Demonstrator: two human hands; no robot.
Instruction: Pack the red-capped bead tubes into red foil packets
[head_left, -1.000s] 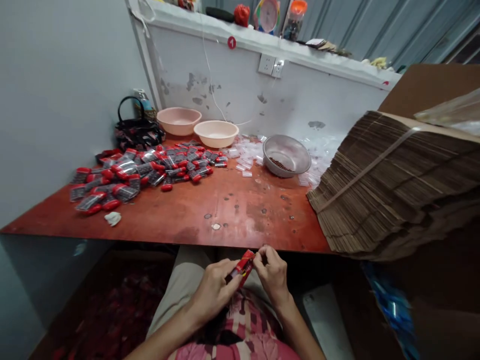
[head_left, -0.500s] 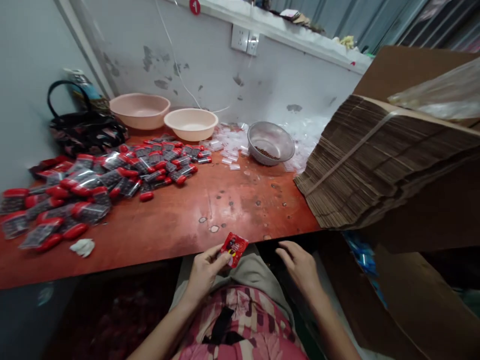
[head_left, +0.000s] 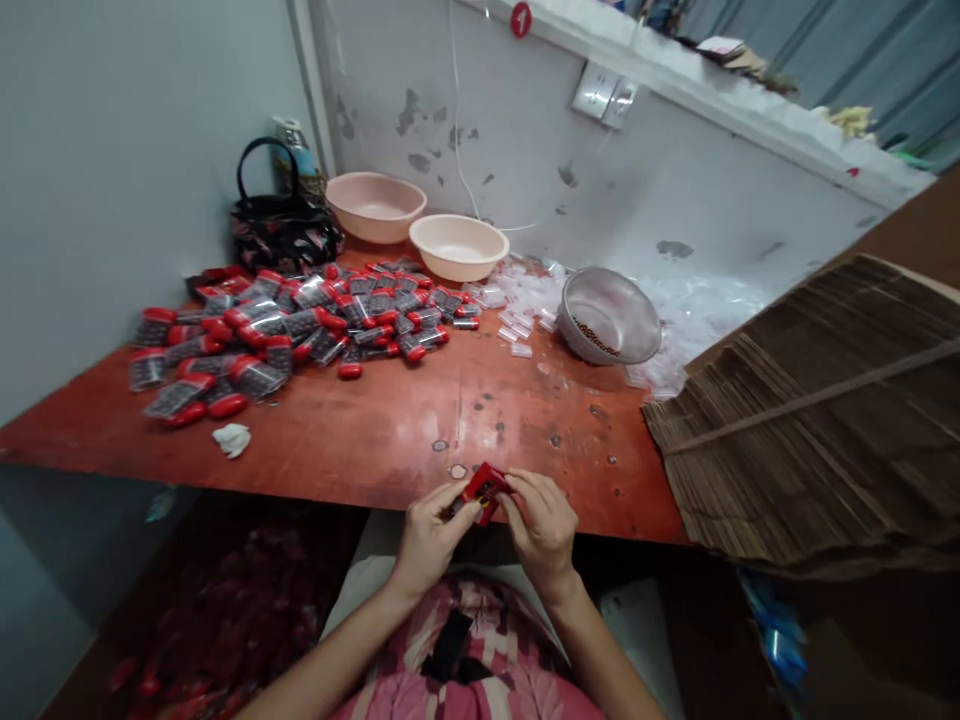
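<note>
A small red packet (head_left: 486,488) with a printed picture is held between both hands, just over the table's front edge. My left hand (head_left: 433,530) pinches its left side, thumb on the front. On the packet's right side, the thumb and fingers of my right hand (head_left: 541,525) are closed. Many clear packs with dark contents and red ends (head_left: 259,325) lie heaped on the left of the red table (head_left: 390,430). A metal bowl (head_left: 611,310) with small brown pieces stands farther back, beside scattered clear plastic pieces (head_left: 525,300).
Two basins, one pink (head_left: 375,205) and one cream (head_left: 459,245), stand by the wall near a black handbag (head_left: 285,230). Stacked flat cardboard (head_left: 817,430) fills the right side. A crumpled white tissue (head_left: 231,439) lies front left.
My right hand has moved left and taken hold of the packet's right side. The packet is now tilted between both hands. The camera view has turned, shifting the table scene.
</note>
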